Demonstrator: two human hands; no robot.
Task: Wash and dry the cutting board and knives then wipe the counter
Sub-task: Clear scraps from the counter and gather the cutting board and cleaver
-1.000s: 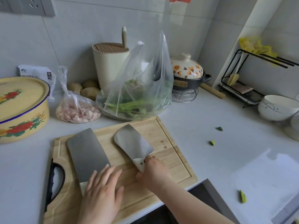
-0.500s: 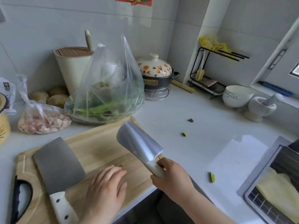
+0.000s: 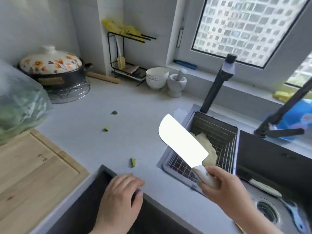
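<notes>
Cutting board (image 3: pixel 33 179) with small unreadable stamp (image 3: pixel 42 157); knife (image 3: pixel 182 141) in right hand (image 3: pixel 225 187)

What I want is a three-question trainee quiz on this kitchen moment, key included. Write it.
1. True or false: the right hand grips the knife by its handle.
2. In this view the blade overlaps: A) cutting board, B) wire basket, C) flowered pot.
3. What does the left hand hold?
Key: 1 true; 2 B; 3 nothing.
</notes>
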